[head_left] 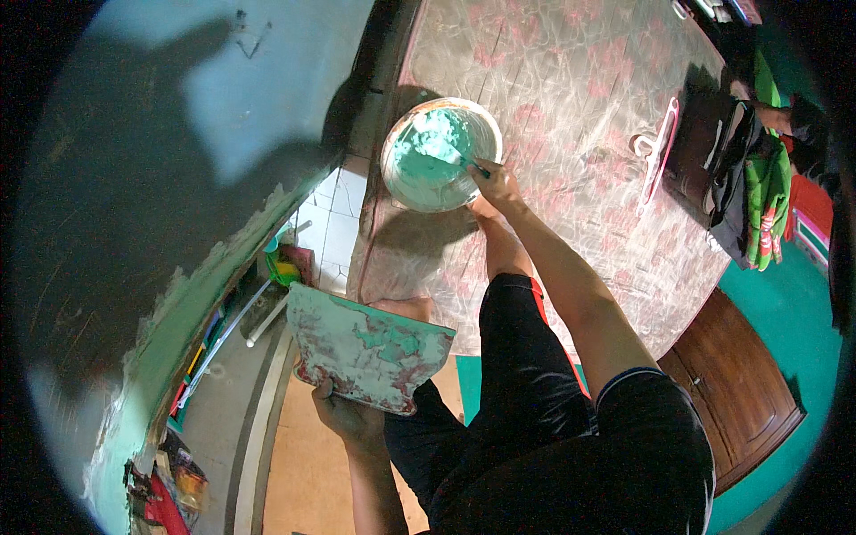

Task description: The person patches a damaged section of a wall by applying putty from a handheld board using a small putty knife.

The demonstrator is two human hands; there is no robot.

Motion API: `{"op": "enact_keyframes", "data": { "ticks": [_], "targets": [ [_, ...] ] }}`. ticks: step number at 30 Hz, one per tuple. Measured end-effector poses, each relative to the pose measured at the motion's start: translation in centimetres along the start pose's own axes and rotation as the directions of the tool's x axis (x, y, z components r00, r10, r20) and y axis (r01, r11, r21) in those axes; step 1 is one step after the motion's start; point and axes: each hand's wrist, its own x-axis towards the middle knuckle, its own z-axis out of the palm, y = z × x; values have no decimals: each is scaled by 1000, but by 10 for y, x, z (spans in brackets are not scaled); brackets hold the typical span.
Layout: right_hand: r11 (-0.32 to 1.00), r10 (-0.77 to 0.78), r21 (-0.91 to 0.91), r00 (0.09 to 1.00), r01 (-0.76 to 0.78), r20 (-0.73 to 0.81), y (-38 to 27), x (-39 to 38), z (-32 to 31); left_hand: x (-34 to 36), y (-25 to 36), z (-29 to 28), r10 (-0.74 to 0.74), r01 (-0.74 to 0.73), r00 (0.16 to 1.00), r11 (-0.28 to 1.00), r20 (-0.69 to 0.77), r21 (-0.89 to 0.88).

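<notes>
Beside a blue-grey wall (134,187), the left hand (353,421) grips a flat green-smeared board (370,349), while a round white bucket (492,134) of green paste (435,143) stands on patterned pink-and-beige sheeting (562,98), a dark-handled tool (480,168) clenched above the paste by the right hand (499,187).

This looks like a home. Clothes (769,209), a hanger (658,156) and a wooden door (738,388) show it.

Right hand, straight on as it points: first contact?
Likely the white bucket: its near rim, or the green paste inside if the right hand clears it; depth is unclear.
</notes>
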Motion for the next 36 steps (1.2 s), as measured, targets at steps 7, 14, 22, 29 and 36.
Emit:
{"op": "enact_keyframes", "data": {
  "ticks": [7, 14, 22, 29, 36],
  "targets": [
    [926, -257, 289, 966, 243, 14, 18, -44, -65, -24, 12, 3, 23, -20, 998, 998, 52, -59],
    [827, -417, 450, 905, 337, 87, -34, -116, -170, -61, 27, 9, 130, -123, 979, 991, 158, -51],
    [499, -858, 304, 513, 811, 39, -204, -238, -308, -127, 45, 14, 363, -324, 909, 924, 203, -205],
    [216, -971, 190, 191, 958, 143, -320, -385, -397, -277, 73, 31, 572, -559, 820, 794, -20, -237],
    [-202, -951, 300, -259, 932, 166, -403, -444, -496, -382, 42, 75, 778, -778, 602, 520, -182, -351]
  ]
}}
